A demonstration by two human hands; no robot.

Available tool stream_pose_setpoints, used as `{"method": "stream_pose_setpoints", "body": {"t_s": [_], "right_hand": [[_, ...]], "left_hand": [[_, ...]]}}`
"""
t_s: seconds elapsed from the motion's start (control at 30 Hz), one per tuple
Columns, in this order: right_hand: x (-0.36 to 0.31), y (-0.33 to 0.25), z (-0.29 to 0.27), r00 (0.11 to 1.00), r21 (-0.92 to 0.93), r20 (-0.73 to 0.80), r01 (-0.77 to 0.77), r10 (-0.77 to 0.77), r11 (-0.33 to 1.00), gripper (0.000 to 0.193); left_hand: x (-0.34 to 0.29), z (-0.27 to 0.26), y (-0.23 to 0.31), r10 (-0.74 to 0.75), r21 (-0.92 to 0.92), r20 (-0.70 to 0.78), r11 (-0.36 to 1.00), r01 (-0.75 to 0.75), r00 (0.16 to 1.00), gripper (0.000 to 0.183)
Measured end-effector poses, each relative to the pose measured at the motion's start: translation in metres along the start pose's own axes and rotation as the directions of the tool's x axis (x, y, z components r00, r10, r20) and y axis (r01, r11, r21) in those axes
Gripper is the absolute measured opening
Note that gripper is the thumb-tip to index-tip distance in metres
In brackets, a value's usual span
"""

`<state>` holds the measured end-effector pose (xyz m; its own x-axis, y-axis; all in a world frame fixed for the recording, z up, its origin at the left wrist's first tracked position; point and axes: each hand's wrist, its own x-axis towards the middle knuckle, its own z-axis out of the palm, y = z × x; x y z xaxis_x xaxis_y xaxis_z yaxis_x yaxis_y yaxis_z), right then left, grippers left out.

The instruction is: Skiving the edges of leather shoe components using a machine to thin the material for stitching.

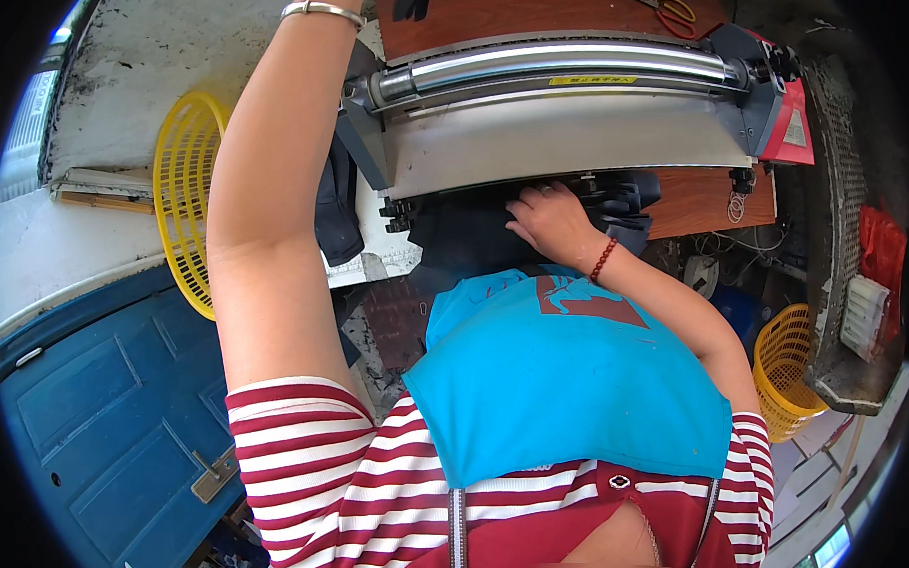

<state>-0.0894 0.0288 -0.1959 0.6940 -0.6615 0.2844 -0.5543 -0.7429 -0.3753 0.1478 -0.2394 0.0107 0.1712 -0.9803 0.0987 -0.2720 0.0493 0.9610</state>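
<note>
My left arm stretches past the left end of a roller machine (570, 138), with a silver bangle on the wrist; the hand itself is beyond the upper edge. Below the machine's grey sloped plate, my right hand (555, 223) lies palm down on dark fabric (466, 229), fingers stretched and thumb apart. A red bead bracelet circles that wrist. Dark folded fabric pieces (623, 202) lie just right of the hand, partly under the machine's front edge. Another dark piece (339, 205) hangs between my left arm and the machine.
A yellow basket (189, 200) stands on edge left of my arm; another yellow basket (787, 376) is low at the right. Orange-handled scissors (674, 13) lie on the brown tabletop (544, 12) behind the roller. Loose cables (751, 244) hang right of the table. A blue door (110, 392) is at the left.
</note>
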Motion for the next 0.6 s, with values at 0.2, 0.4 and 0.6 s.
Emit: {"method": "stream_pose_setpoints", "body": {"t_s": [0.2, 0.4, 0.6], "right_hand": [[0.003, 0.009, 0.008, 0.973, -0.146, -0.015, 0.224, -0.229, 0.964, 0.008], [0.008, -0.001, -0.024, 0.97, 0.208, -0.207, 0.17, -0.126, 0.963, 0.013], [0.006, 0.01, -0.077, 0.774, 0.812, 0.097, -0.425, 0.625, 0.4, 0.015]], "left_hand": [[0.005, 0.002, -0.016, -0.209, 0.089, -0.013, 0.974, 0.209, 0.978, 0.015], [0.013, 0.013, -0.038, -0.134, 0.263, -0.065, 0.954, 0.147, 0.989, 0.025], [-0.035, 0.038, -0.05, 0.544, 0.574, 0.141, 0.636, -0.516, 0.827, 0.026]]}}
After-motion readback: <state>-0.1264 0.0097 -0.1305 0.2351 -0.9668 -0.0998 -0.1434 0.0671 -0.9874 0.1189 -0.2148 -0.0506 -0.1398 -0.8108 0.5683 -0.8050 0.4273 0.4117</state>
